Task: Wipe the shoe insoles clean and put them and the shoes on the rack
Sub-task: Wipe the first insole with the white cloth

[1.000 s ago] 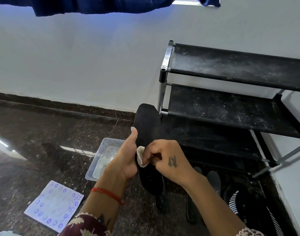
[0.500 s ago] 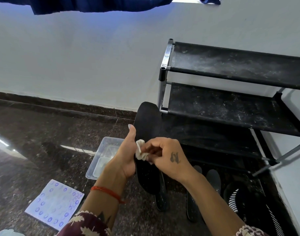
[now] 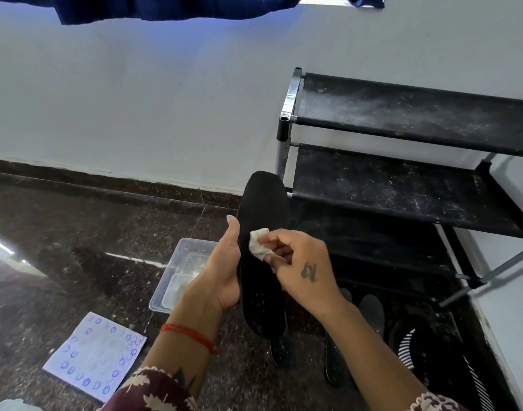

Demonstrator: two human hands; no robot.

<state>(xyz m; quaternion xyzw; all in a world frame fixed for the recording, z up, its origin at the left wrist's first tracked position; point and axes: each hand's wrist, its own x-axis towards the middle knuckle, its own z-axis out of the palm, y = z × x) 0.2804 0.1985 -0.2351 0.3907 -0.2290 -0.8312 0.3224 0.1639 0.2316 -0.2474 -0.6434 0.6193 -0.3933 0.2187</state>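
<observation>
A black insole (image 3: 263, 209) stands upright in front of me, held along its left edge by my left hand (image 3: 221, 271). My right hand (image 3: 301, 268) pinches a small white wipe (image 3: 258, 243) and presses it against the middle of the insole's face. Two more insoles lie on the dark floor below, one (image 3: 279, 350) under the held insole and one (image 3: 370, 312) to its right. A black shoe with white stripes (image 3: 414, 345) sits at the lower right. The black three-shelf rack (image 3: 402, 185) stands against the wall on the right; its shelves are dusty.
A clear plastic tub (image 3: 177, 274) sits on the floor left of my left hand. A white sheet with blue smiley prints (image 3: 94, 354) lies at the lower left. Dark blue cloth (image 3: 165, 7) hangs at the top edge.
My right hand has slid the wipe upward along the insole, from near its lower middle to its middle. My left hand keeps the same hold.
</observation>
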